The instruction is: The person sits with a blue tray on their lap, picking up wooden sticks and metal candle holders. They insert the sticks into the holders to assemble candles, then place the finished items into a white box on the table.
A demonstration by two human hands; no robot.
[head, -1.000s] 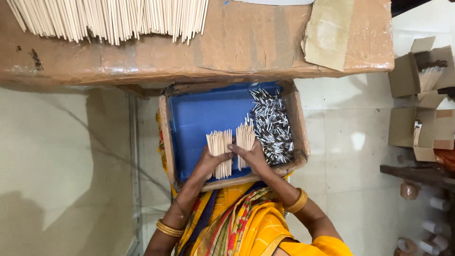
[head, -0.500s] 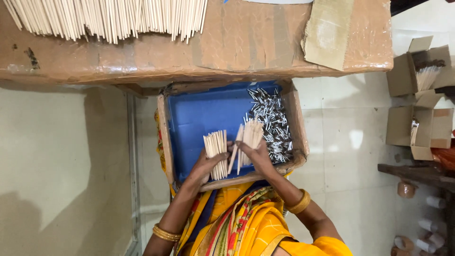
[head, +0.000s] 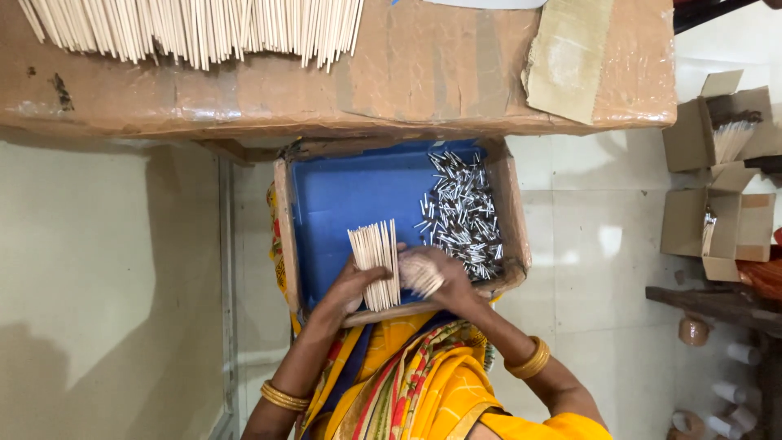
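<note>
From the head camera, your left hand (head: 352,287) has a closed grip on the fan of pale thin wooden sticks (head: 375,261), held upright over the near edge of the blue-lined cardboard tray (head: 342,195) on your lap. A second ago each hand carried its own sheaf; now the sticks in your right hand (head: 436,277) have dropped low and blurred, tilted beside the left bundle, so that hand is mid-shake or mid-turn. Its grip is clenched on that smaller sheaf (head: 419,275), though the blur hides the fingers. The two bundles have come close, almost touching. The heap of small silvery metal tubes (head: 464,212) lies in the tray's right half, just beside your right hand. Beyond the tray, more loose pale sticks (head: 195,28) lie on the cardboard-covered bench (head: 423,73).
</note>
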